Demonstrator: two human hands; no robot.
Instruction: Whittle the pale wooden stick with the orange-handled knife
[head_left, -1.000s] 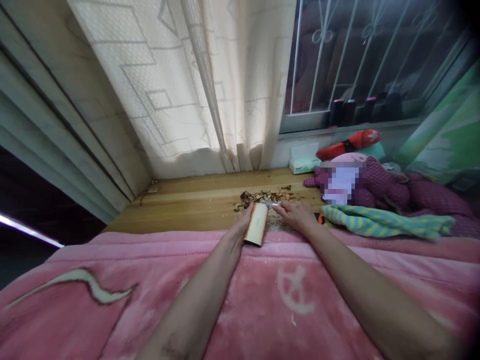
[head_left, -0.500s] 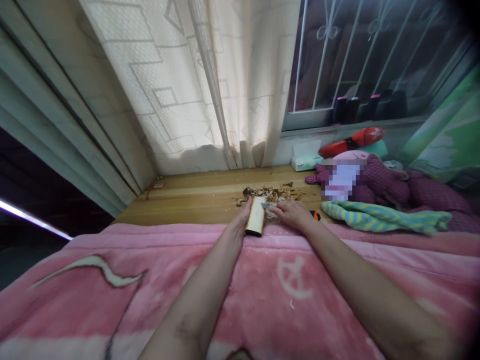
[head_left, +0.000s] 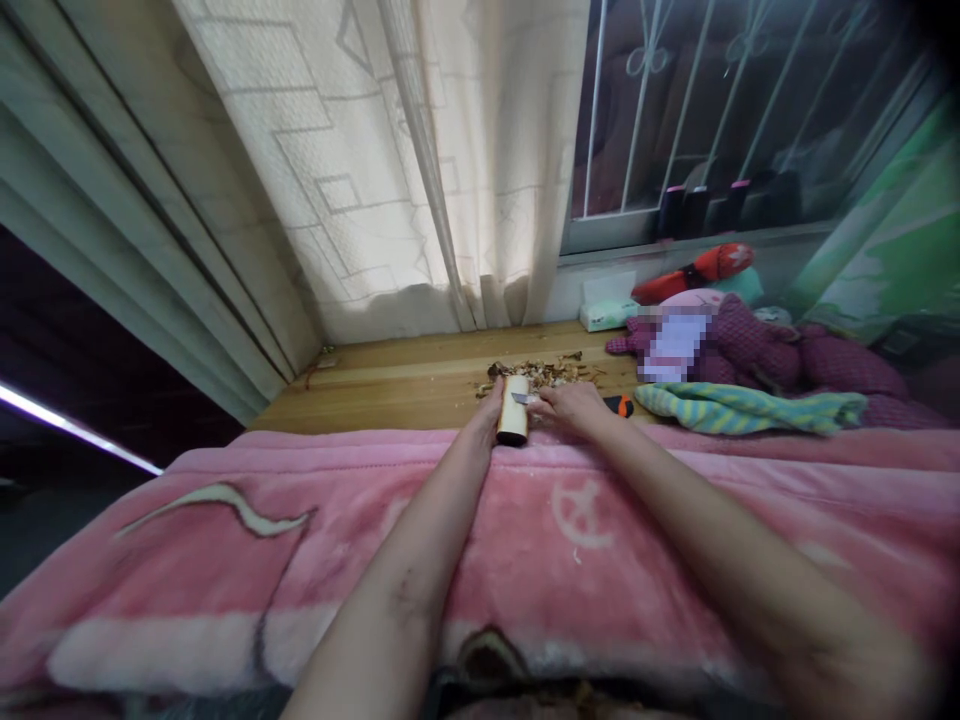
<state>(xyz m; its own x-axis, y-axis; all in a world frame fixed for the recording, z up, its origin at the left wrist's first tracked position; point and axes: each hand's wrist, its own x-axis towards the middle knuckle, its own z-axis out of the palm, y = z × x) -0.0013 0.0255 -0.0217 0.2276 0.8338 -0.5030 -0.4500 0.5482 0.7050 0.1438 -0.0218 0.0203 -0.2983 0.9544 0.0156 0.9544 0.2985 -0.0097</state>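
A pale, peeled piece of wood (head_left: 514, 408) with a dark lower end stands tilted at the edge of the wooden tabletop (head_left: 360, 405). My left hand (head_left: 491, 408) grips its left side, most of the fingers hidden behind it. In my right hand (head_left: 574, 405) is a small knife (head_left: 520, 399), its blade lying against the wood's pale face. The handle is covered by my fingers. Brown and pale shavings (head_left: 551, 373) lie heaped just beyond both hands.
A pink blanket (head_left: 525, 540) covers the near side under my forearms. Beside my right wrist is a black and orange object (head_left: 621, 405). Farther right lie a striped cloth (head_left: 750, 408), a purple checked soft toy (head_left: 757, 340) and a tissue pack (head_left: 606, 314). Curtains (head_left: 367, 170) hang behind.
The view has tilted, so the scene sits slightly higher. The knife blade has shifted a little lower and farther across the wood's face. Both hands keep their holds.
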